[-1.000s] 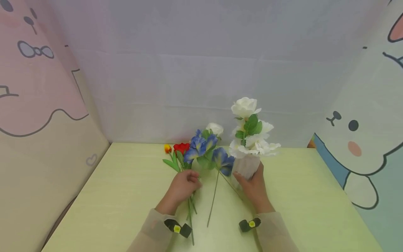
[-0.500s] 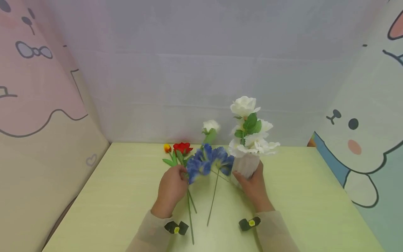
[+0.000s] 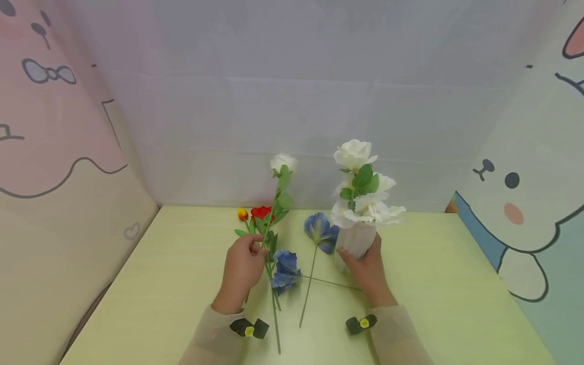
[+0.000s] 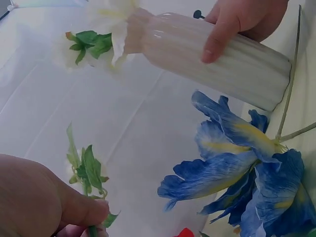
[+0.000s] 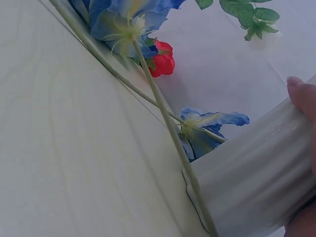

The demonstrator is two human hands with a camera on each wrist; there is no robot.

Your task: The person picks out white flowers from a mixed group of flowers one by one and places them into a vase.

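Note:
My left hand point(image 3: 244, 266) pinches the green stem of a white rose point(image 3: 283, 162) between thumb and fingers, holding it upright over the other flowers. In the left wrist view its leaves point(image 4: 90, 165) show above the thumb. My right hand point(image 3: 368, 268) grips a ribbed white vase point(image 3: 356, 239), thumb on the near side. Out of the vase rise white flowers point(image 3: 371, 207) and a taller white rose point(image 3: 355, 154). Between the hands lie two blue irises, one nearer me point(image 3: 286, 271) and one beside the vase point(image 3: 321, 233), their thin stems crossing.
A red flower point(image 3: 261, 213) and an orange-yellow tulip point(image 3: 243, 215) lie at the back left of the pale yellow table point(image 3: 182, 284), their stems running towards me. Behind the table hangs a light curtain point(image 3: 205, 116). Cartoon-printed panels point(image 3: 511, 223) flank both sides.
My left hand has drawn the white rose up and to the left from among the flowers. One blue iris has tumbled towards me, its stem now pointing right. The right hand and vase stay put.

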